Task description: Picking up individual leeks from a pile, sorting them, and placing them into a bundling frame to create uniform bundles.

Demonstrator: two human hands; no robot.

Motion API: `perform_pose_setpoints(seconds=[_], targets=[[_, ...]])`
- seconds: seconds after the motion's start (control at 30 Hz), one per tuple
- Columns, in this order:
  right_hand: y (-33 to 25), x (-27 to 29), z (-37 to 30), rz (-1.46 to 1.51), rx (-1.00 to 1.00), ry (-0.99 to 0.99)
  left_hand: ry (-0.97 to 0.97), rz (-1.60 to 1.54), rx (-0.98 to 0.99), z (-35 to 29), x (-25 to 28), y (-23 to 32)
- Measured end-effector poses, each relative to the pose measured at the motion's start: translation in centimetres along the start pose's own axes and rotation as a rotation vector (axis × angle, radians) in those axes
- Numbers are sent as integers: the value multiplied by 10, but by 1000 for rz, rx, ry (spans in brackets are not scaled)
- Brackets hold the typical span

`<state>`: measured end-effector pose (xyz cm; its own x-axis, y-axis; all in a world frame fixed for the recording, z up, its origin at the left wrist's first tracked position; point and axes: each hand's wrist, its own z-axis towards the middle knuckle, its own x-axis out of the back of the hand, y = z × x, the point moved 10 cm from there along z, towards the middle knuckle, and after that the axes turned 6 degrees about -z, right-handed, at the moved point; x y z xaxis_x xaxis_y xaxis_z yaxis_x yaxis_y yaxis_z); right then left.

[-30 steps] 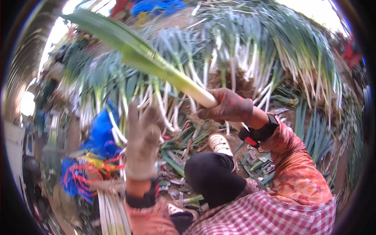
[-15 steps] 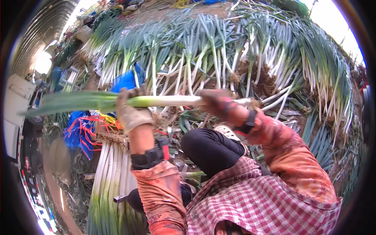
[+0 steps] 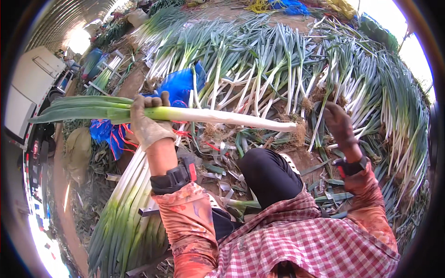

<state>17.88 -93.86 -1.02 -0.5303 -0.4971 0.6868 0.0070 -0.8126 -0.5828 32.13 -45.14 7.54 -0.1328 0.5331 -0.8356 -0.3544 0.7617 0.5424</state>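
Note:
My gloved left hand [image 3: 149, 119] is closed round a leek [image 3: 222, 116], at the place where its white shank turns green. The leek lies level across the view, leaves to the left and rooted end to the right. Beyond the roots, my gloved right hand [image 3: 340, 124] is apart from this leek, with its fingers curled. A narrow pale-green leek leaf [image 3: 320, 121] runs down past its fingertips and seems pinched there. Below my left hand, a bundle of trimmed leeks [image 3: 123, 204] rests on a metal frame [image 3: 147, 211].
Many leeks [image 3: 278, 60] lie in a broad row across the far side and right. Blue plastic [image 3: 178, 85] and red ties [image 3: 121, 136] are behind my left hand. Leaf scraps [image 3: 222, 185] litter the ground by my knee [image 3: 266, 173]. A white truck [image 3: 39, 76] stands far left.
My right hand has come off the leek's root end and moved right. The left hand still grips the leek. The view has shifted, so the surroundings sit farther right.

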Motion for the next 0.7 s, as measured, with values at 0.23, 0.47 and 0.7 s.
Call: perform_pose_setpoints(seconds=[0.23,0.47,0.7], targets=[[-234,-67,8,312,464,60,84,-51,16,-29,3,-23],[-234,-119,10,426,384,-77,140,-121,19,-41,14,-36],[-152,-174,24,1072,-443,-264,130,-43,-21,-50,20,-35]])
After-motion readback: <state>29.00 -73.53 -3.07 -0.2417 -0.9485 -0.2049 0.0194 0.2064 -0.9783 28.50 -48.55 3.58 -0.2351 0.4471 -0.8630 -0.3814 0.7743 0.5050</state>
